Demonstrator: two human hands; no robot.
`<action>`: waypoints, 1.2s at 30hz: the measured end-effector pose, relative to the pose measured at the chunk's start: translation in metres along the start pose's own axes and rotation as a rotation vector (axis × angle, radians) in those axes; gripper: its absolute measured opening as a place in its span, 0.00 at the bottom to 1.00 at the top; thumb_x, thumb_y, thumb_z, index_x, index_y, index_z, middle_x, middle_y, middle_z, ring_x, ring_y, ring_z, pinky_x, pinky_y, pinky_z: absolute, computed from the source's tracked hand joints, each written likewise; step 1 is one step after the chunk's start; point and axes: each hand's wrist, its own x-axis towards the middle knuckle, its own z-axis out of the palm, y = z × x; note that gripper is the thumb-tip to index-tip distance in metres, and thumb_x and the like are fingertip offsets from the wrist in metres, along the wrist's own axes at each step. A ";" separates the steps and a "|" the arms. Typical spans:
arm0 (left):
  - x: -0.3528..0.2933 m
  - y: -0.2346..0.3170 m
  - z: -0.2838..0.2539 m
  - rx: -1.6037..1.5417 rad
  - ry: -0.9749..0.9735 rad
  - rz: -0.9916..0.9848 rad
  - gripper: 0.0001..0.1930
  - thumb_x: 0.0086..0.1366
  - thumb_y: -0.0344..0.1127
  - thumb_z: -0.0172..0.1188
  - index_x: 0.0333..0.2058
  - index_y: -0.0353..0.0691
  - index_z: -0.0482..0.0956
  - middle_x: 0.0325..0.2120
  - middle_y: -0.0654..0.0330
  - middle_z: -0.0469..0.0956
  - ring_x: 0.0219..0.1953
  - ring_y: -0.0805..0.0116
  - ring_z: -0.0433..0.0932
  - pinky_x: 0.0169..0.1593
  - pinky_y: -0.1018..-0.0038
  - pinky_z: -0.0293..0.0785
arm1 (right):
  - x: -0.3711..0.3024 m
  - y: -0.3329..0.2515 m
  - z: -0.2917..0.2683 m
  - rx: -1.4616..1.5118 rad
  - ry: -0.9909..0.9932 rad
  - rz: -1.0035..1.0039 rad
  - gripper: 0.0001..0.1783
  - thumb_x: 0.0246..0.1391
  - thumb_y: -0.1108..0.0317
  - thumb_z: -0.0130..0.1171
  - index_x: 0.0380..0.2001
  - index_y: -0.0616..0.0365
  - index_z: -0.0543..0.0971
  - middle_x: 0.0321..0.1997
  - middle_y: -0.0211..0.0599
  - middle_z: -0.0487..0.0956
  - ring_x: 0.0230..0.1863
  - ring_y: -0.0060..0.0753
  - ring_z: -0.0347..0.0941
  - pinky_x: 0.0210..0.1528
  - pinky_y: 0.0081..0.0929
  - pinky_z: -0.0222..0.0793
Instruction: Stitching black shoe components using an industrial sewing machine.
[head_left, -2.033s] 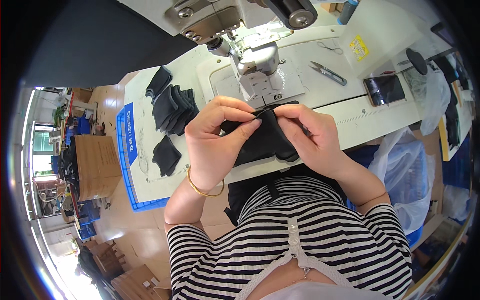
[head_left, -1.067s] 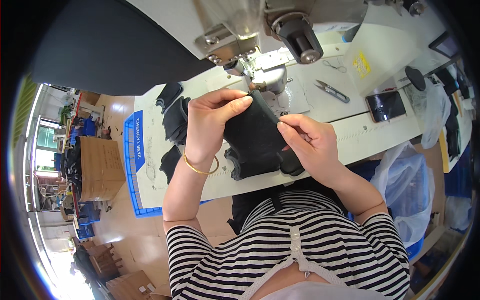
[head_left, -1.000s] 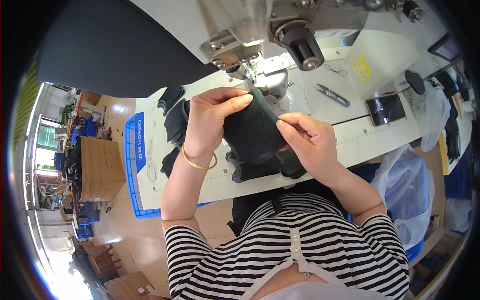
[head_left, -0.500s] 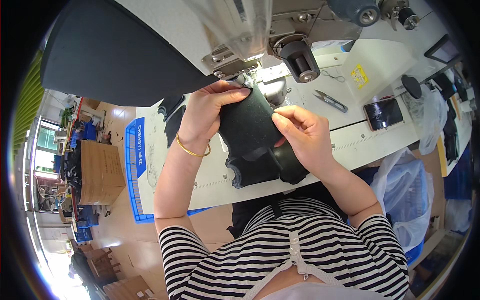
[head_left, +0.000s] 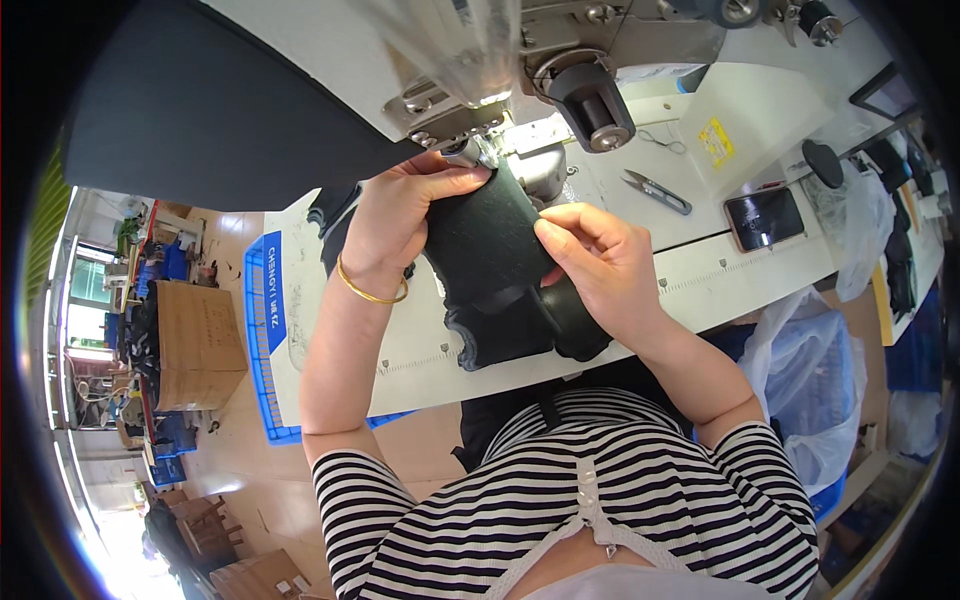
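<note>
A black fabric piece (head_left: 482,240) lies under the presser-foot area of a sewing machine (head_left: 470,152). My left hand (head_left: 392,218) pinches its far left edge close to the foot, thumb on top. My right hand (head_left: 602,262) grips its right edge between thumb and bent fingers; part of those fingers is hidden behind the cloth. Nearer to me, more dark fabric pieces (head_left: 505,335) hang toward the table's front edge. Other dark pieces (head_left: 335,225) lie to the left, beyond my left wrist. The needle itself cannot be made out.
Thread snips (head_left: 657,192) and a phone (head_left: 765,218) rest on the white table (head_left: 690,285) at right. A black thread spool (head_left: 597,115) juts from the machine. A blue basket (head_left: 262,350) stands left, and a plastic-lined blue bin (head_left: 810,385) right.
The view has shifted slightly, moving the machine and table a little left and up in the picture. Both hands keep their hold on the fabric piece, with little visible movement.
</note>
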 end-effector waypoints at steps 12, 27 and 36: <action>0.007 0.000 -0.007 0.044 -0.046 -0.005 0.06 0.54 0.18 0.66 0.31 0.31 0.81 0.30 0.54 0.83 0.34 0.69 0.81 0.42 0.76 0.77 | 0.000 0.005 0.000 0.011 -0.018 -0.027 0.11 0.64 0.68 0.56 0.37 0.66 0.80 0.25 0.27 0.78 0.27 0.12 0.71 0.30 0.17 0.74; 0.015 0.004 -0.010 0.118 -0.102 -0.054 0.13 0.58 0.21 0.63 0.43 0.33 0.79 0.39 0.57 0.82 0.43 0.68 0.80 0.53 0.73 0.72 | -0.002 0.004 0.003 0.036 -0.020 -0.022 0.11 0.63 0.68 0.55 0.38 0.68 0.79 0.26 0.31 0.79 0.29 0.16 0.77 0.32 0.18 0.76; 0.015 0.001 -0.017 0.232 -0.110 0.012 0.12 0.59 0.22 0.63 0.43 0.33 0.79 0.39 0.59 0.82 0.43 0.71 0.79 0.56 0.75 0.68 | -0.009 0.000 -0.003 0.043 -0.086 0.053 0.12 0.65 0.67 0.54 0.39 0.68 0.79 0.26 0.34 0.81 0.30 0.23 0.81 0.33 0.18 0.75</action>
